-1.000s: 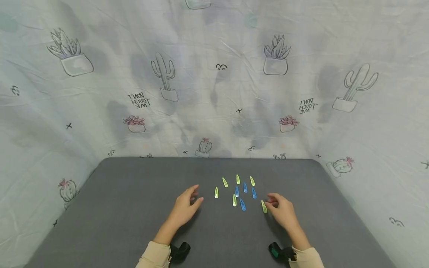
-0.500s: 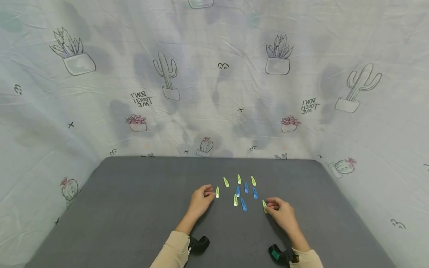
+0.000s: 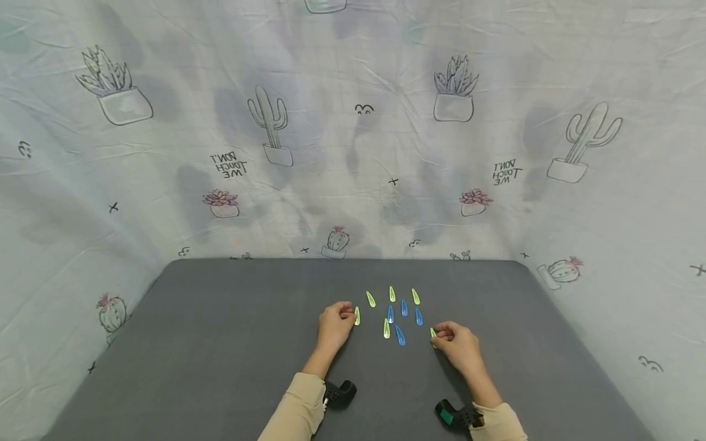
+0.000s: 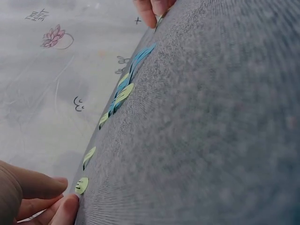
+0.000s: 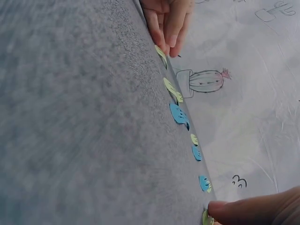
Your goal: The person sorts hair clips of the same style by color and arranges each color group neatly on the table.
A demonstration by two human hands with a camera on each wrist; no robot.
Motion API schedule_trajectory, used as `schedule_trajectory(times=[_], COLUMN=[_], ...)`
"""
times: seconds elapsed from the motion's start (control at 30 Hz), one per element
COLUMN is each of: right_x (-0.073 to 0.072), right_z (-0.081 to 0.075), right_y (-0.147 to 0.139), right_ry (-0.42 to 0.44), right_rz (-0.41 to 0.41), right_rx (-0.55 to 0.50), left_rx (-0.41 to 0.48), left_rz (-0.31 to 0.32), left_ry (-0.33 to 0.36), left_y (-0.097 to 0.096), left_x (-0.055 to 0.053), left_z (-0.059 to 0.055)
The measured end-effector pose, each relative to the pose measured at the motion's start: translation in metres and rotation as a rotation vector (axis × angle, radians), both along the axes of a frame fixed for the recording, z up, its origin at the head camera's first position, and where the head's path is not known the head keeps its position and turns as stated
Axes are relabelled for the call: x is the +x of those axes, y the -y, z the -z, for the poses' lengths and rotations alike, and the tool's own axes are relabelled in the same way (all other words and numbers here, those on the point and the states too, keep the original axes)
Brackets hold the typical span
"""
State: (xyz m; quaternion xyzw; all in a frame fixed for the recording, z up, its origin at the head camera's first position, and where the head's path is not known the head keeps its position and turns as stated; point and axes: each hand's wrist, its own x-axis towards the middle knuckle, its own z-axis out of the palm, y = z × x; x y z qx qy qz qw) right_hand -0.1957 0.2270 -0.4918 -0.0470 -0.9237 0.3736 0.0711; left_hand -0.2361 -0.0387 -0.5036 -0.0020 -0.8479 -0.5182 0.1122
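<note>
Snap hair clips, yellow-green and blue, lie on the grey table in the head view. My left hand (image 3: 334, 324) is at the leftmost yellow-green clip (image 3: 357, 316). In the left wrist view its thumb and fingers stand slightly apart, tips at the edge of that clip (image 4: 81, 185). My right hand (image 3: 461, 347) pinches the rightmost yellow-green clip (image 3: 432, 332), partly hidden by the thumb. The right wrist view has the thumb over this clip (image 5: 206, 217). Between the hands lie blue clips (image 3: 399, 335) and another yellow-green clip (image 3: 387, 328).
Farther back lie three yellow-green clips, the middle one (image 3: 392, 294) between the other two. The grey table (image 3: 231, 331) ends at a cactus-printed cloth (image 3: 353, 202) behind and at both sides. Black wrist cameras (image 3: 340, 395) sit by the cuffs.
My left hand has moved right to the leftmost yellow-green clip, its fingers drawing closer together. My right thumb has moved over the rightmost clip. The other clips lie as before.
</note>
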Motion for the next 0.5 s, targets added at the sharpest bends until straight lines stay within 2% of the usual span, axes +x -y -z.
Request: schedule_trajectory(times=[0.27, 0.5], right_x=[0.0, 0.001], right_z=[-0.002, -0.004], right_y=[0.002, 0.004], right_ry=[0.02, 0.011], right_rz=[0.006, 0.006], right_rx=[0.014, 0.022], left_rx=[-0.108, -0.234], left_rz=[-0.047, -0.085], left_ry=[-0.041, -0.049], left_y=[-0.006, -0.012], left_x=[0.0, -0.006], left_z=[-0.001, -0.004])
